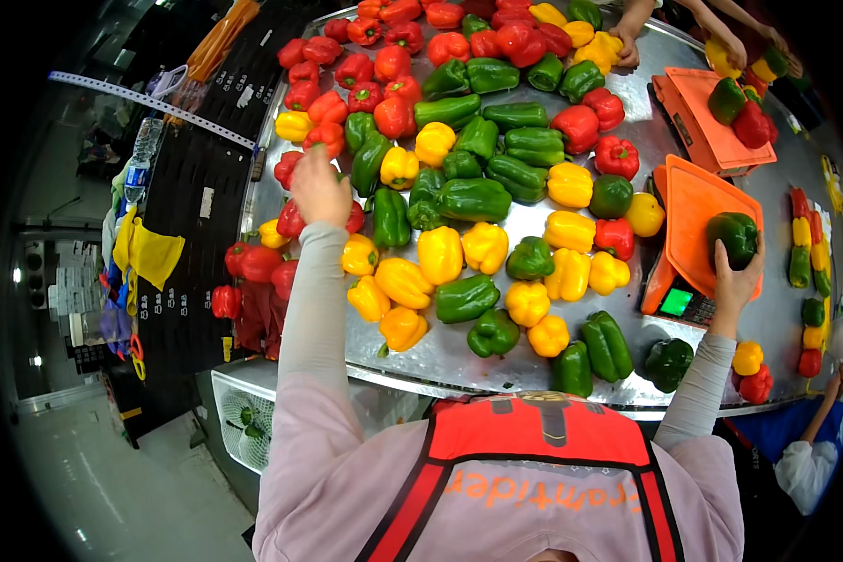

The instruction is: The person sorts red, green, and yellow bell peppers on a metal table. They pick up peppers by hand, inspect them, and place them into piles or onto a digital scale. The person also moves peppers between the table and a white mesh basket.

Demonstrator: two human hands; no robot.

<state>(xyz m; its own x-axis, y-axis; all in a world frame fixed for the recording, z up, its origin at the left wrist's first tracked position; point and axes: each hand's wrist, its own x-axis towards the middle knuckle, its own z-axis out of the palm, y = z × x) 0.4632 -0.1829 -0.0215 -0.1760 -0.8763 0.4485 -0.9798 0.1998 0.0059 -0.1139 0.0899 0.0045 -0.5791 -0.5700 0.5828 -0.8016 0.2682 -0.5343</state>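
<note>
My right hand [739, 277] grips a dark green bell pepper [733, 237] over the orange weighing tray [695, 211] of a digital scale. That scale's lit green display [676, 302] faces me. At the left, my left hand [321, 188] reaches over the peppers, thumb apart from the fingers, its palm hidden. Its fingertips are close to a red bell pepper [325, 137]; whether they touch it I cannot tell. Between my arms lie several yellow bell peppers [440, 254] and green bell peppers [474, 199] on the metal table [393, 358].
A second orange scale [702, 119] holding peppers stands beyond the first. Other people's hands [626, 46] work at the far side. Packed rows of peppers [801, 239] lie at right. A white basket [242, 421] sits below the table's left front; a water bottle [137, 175] lies further left.
</note>
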